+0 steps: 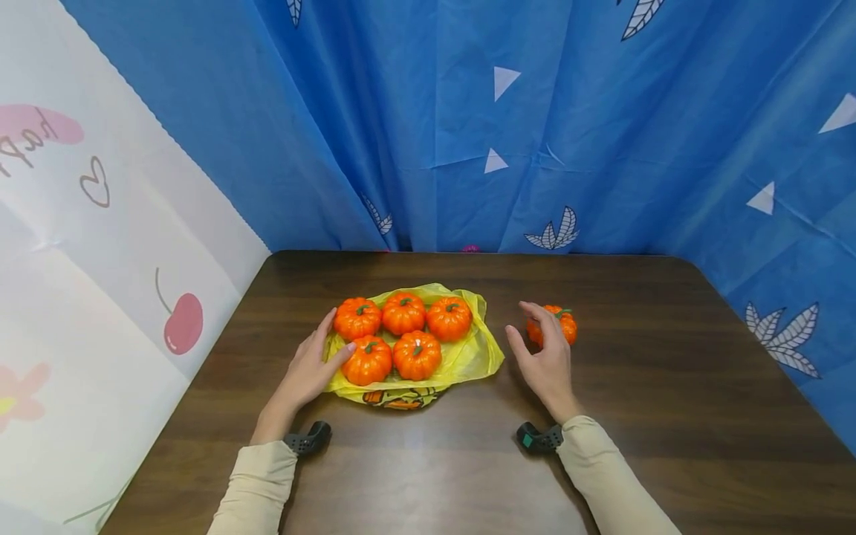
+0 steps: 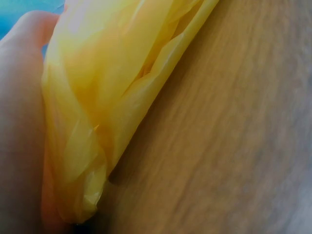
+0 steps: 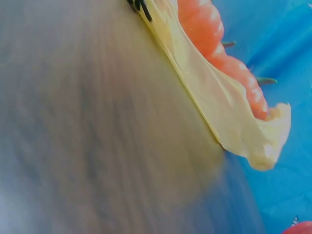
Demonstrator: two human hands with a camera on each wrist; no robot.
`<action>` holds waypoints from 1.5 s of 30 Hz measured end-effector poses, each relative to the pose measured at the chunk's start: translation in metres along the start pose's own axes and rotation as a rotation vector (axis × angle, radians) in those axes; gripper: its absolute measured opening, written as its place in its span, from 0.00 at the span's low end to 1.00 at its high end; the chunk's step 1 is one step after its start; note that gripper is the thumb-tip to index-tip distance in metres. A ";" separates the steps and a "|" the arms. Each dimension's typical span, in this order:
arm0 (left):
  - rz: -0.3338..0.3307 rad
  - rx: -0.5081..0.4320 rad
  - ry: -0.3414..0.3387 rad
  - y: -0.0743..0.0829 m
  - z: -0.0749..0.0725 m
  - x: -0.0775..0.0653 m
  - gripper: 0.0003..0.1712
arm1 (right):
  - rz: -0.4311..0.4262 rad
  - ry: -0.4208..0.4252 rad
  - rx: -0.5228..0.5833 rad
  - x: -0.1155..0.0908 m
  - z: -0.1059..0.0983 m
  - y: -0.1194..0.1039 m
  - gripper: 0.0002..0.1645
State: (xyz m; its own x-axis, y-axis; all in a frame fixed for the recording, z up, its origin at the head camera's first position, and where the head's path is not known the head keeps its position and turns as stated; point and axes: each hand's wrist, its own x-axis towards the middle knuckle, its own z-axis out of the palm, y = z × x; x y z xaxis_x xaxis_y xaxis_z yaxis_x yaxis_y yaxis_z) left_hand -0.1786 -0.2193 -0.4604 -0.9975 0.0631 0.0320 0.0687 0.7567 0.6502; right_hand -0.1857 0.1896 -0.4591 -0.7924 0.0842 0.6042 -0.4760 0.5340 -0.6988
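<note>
Several small orange pumpkins [image 1: 417,355] with green stems sit in two rows on a yellow plastic bag [image 1: 478,360]. My left hand [image 1: 310,371] lies along the bag's left side, its thumb by the near-left pumpkin [image 1: 367,361]. The left wrist view shows crumpled yellow plastic [image 2: 112,83] right against that hand. To the right of the bag, my right hand [image 1: 550,364] has its thumb and fingers spread. Just behind it is a lone pumpkin [image 1: 567,325], partly hidden by the fingers; whether they touch cannot be told. Its edge [image 3: 300,228] enters the right wrist view's lower corner.
The dark wooden table [image 1: 414,475] carries everything. A blue curtain [image 1: 468,134] hangs along its far and right sides, and a white printed sheet [image 1: 120,297] borders the left. Orange and black print [image 1: 404,399] shows on the bag's near edge.
</note>
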 end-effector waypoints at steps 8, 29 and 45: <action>0.004 -0.007 -0.005 0.002 0.004 0.001 0.51 | -0.056 -0.031 0.028 -0.005 0.005 0.007 0.30; 0.009 -0.006 -0.021 -0.003 -0.003 0.002 0.51 | -0.175 -0.081 0.123 -0.002 0.030 -0.014 0.32; -0.001 -0.004 -0.030 0.000 -0.002 0.006 0.51 | -0.192 -0.252 0.264 -0.021 0.051 -0.032 0.36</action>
State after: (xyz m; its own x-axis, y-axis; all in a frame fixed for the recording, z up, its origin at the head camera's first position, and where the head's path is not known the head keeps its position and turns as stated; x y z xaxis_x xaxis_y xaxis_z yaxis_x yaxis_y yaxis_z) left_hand -0.1841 -0.2201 -0.4589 -0.9966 0.0819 0.0082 0.0673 0.7544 0.6530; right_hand -0.1730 0.1278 -0.4694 -0.7324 -0.2219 0.6437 -0.6801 0.2826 -0.6765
